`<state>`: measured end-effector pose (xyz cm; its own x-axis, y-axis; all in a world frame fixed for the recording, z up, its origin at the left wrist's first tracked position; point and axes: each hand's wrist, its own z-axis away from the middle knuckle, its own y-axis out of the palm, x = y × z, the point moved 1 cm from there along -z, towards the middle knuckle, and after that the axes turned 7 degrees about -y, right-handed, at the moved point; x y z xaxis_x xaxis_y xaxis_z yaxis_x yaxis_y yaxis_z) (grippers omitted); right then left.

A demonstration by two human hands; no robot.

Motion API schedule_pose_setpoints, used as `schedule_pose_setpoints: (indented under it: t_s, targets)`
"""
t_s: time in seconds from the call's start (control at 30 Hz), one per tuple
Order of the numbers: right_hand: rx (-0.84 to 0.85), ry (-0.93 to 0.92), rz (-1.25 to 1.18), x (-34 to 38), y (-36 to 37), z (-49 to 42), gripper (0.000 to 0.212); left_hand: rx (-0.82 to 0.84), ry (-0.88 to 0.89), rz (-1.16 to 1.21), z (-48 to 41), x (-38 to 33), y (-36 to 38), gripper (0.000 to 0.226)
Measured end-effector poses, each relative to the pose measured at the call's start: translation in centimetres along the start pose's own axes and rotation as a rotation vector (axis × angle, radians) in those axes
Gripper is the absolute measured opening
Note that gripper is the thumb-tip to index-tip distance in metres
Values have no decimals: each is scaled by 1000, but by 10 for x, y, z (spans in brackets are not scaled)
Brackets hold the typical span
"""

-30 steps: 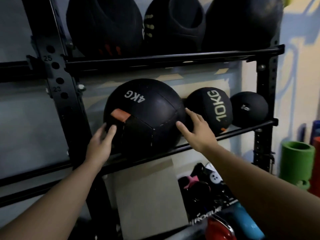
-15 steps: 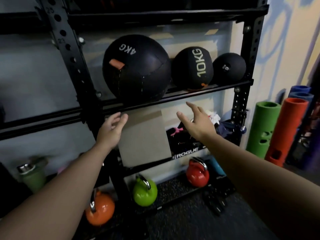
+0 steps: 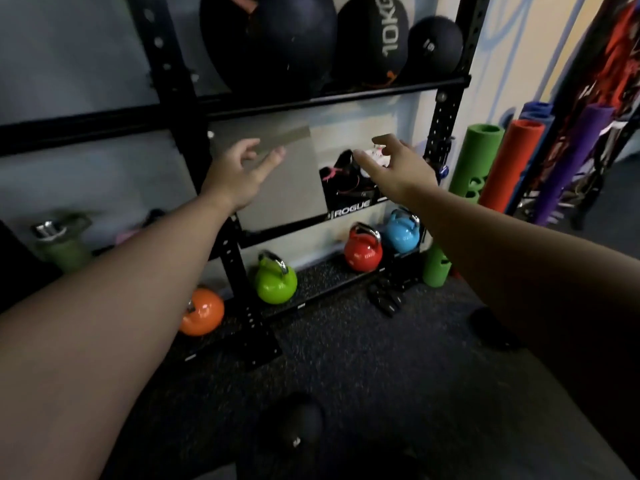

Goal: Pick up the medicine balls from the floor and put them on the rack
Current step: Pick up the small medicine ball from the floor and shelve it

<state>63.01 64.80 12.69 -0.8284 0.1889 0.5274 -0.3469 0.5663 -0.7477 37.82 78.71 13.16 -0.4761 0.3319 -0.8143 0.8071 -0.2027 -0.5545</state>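
Both hands had come off the large ball (image 3: 270, 39) and dropped below its shelf since a second earlier. The left hand (image 3: 239, 174) and right hand (image 3: 398, 168) hung apart, fingers spread, gripping nothing. The view had tilted toward the floor.

In my judgement that placement was complete and the next pickup was due.

The rack (image 3: 332, 98) shelf above the hands held three balls in a row: the large ball above the left hand, the 10KG ball (image 3: 374, 39) beside it, and a small ball (image 3: 434, 46) above the right hand.

Two dark balls remained on the floor: one (image 3: 298, 427) below and nearer than the hands, another (image 3: 491, 330) under the right forearm. Kettlebells (image 3: 275, 282) stood at the rack's base, below the hands.
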Motion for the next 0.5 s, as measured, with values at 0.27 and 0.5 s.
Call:
schedule_pose_setpoints:
  t_s: [0.27, 0.5]
  targets:
    - [198, 66, 99, 19, 84, 135, 88, 126, -87, -155, 96, 108, -20, 116]
    - [422, 76, 227, -16, 175, 198, 89, 236, -210, -233, 137, 196, 15, 107]
